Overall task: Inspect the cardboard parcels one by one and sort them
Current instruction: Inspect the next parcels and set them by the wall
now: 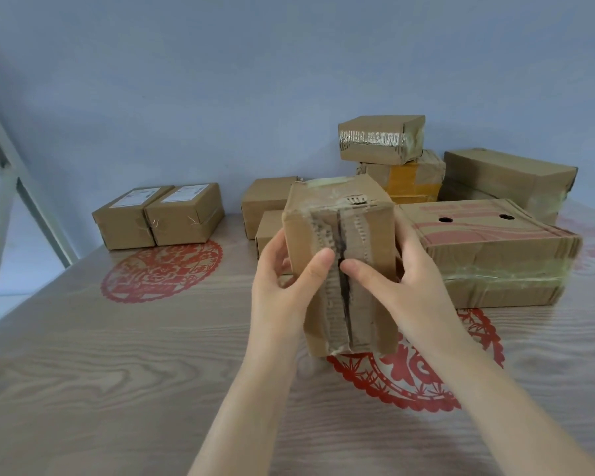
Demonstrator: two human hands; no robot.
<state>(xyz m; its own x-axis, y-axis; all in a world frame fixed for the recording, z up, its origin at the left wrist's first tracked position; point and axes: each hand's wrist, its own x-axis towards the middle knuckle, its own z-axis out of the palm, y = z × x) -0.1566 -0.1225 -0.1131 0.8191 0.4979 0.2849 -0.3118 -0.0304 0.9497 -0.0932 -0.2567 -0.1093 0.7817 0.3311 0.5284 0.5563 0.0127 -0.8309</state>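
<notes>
Head view: I hold one worn parcel (337,255) between both hands over the table (100,372). My left hand (282,280) grips its left side, thumb pressed on the front face; my right hand (402,283) grips its right side, thumb likewise. A dark seam runs down the torn front between my thumbs. Lower edge sits over a red paper-cut (423,379); contact with the table: cannot tell. Two labelled boxes (182,218) sit side by side at far left. A long printed box (488,242) lies just right of the parcel, a stack of boxes (380,140) behind it
</notes>
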